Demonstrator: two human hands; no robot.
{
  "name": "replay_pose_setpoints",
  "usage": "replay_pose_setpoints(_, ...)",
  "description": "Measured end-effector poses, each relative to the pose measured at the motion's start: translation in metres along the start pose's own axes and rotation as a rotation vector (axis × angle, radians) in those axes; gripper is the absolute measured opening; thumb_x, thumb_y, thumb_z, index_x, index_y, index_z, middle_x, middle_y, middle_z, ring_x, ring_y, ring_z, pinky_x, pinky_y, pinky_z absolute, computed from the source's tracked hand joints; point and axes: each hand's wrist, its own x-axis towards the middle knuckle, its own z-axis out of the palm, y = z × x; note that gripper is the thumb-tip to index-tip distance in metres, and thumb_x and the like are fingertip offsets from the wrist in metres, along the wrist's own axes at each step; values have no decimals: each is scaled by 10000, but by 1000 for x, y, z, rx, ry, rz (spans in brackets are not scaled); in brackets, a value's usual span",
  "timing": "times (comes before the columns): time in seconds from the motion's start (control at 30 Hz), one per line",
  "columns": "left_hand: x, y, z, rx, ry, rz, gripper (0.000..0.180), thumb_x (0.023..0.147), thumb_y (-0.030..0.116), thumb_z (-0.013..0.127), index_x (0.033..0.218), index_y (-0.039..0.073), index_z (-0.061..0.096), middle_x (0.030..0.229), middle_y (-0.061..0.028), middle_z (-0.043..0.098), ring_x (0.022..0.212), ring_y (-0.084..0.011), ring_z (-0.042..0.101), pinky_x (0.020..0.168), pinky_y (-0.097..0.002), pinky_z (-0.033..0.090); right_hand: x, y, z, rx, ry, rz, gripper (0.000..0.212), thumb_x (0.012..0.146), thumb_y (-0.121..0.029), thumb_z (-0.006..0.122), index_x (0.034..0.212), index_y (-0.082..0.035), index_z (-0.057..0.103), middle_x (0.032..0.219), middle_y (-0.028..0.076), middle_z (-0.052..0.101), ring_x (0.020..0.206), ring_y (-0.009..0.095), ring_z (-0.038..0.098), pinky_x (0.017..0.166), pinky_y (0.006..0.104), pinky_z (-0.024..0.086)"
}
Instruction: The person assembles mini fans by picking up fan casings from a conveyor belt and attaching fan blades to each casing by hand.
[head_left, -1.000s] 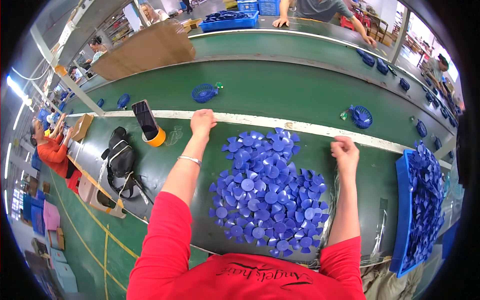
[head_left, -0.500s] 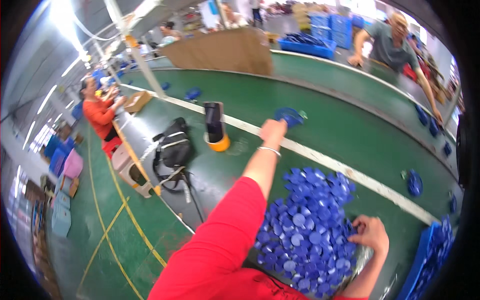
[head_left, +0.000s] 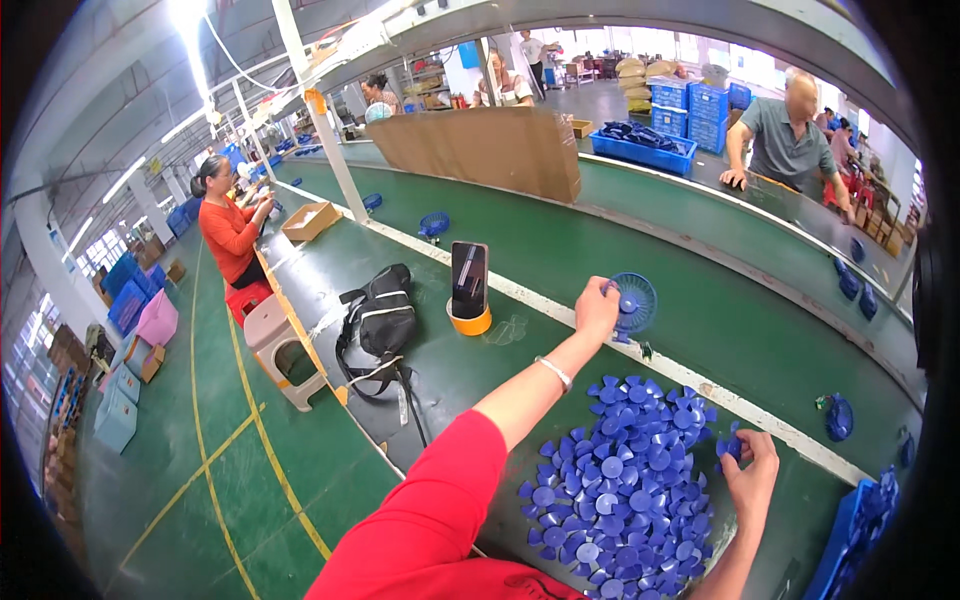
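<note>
My left hand [head_left: 597, 312], arm stretched out over the bench, grips the rim of a blue fan housing [head_left: 636, 303] with a round slatted grille. The housing is held up at the belt's white edge strip, and a small green part [head_left: 647, 351] hangs below it. Pinched between the fingers of my right hand [head_left: 754, 474] is a blue fan blade [head_left: 728, 447]. That hand is at the right side of a heap of loose blue fan blades [head_left: 610, 485], lying on the dark bench.
A phone [head_left: 469, 280] stands in a yellow tape roll [head_left: 471, 318], beside a black backpack [head_left: 384, 315]. More fan housings [head_left: 838, 417] lie on the green conveyor belt [head_left: 740, 345]. A blue crate [head_left: 835, 550] is at right. Co-workers sit at far left and across the belt.
My left hand has lifted the fan housing off the belt and drawn it nearer. My right hand has taken a fan blade up from the heap's edge. The view has shifted.
</note>
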Motion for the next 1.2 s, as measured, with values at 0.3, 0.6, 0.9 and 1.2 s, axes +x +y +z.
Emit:
replay_pose_setpoints(0.3, -158, 103, -24, -631, -730, -59, 292, 913, 276, 475, 1039, 15, 507, 837, -12, 530, 729, -88, 483, 646, -246, 419, -21, -46, 2, -207, 387, -471, 412, 625, -109, 708, 1005, -18, 578, 882, 129, 524, 862, 324, 490, 848, 464, 378)
replay_pose_setpoints(0.6, -204, 96, -31, -420, -620, 217, 343, 854, 188, 593, 1109, -14, 482, 989, -134, 588, 923, -179, 558, 809, -311, 444, -22, -57, 11, -212, 356, -513, 364, 600, -123, 710, 933, -33, 595, 839, 110, 518, 828, 301, 500, 841, 464, 370)
replay_pose_setpoints(0.9, -204, 104, -43, -536, -746, 160, 350, 793, 115, 661, 1054, -43, 490, 956, -115, 589, 888, -131, 550, 790, -273, 448, -19, -53, 2, 196, 268, -149, 533, 512, -165, 812, 959, -6, 570, 833, 112, 547, 781, 285, 556, 708, 345, 464)
replay_pose_setpoints(1.2, -210, 104, -43, -418, -612, 188, 240, 720, 39, 671, 931, 2, 563, 831, -45, 614, 782, -99, 555, 727, -268, 467, -27, -51, 19, 151, 215, -129, 364, 567, -142, 777, 797, 4, 535, 756, 166, 562, 681, 329, 590, 610, 375, 474)
